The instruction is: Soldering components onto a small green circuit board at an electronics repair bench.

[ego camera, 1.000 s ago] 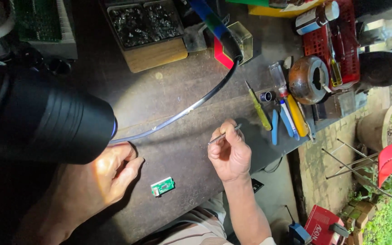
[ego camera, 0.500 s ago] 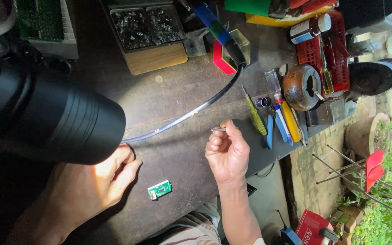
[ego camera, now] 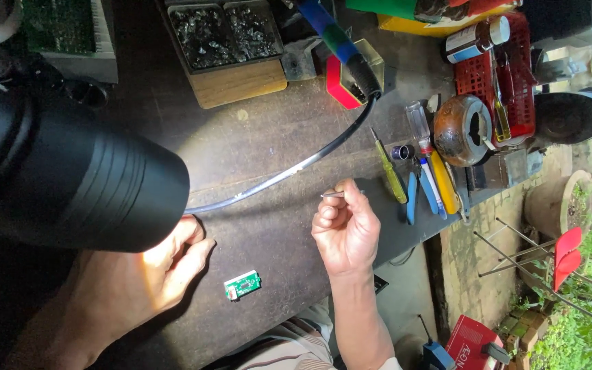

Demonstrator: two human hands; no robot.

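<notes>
Right hand curled tighter over the tweezers, fingers drawn in, left hand shifted slightly nearer the green circuit board

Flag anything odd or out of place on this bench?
Nothing spilled or broken. The small green circuit board lies slightly askew on the dark table, apart from both hands. The right hand pinches thin metal tweezers; the left hand rests under the black lamp hood.

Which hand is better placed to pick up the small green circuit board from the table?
Probably the left hand: it rests open on the table, its fingers close to the green circuit board. The right hand already holds thin metal tweezers.
</notes>
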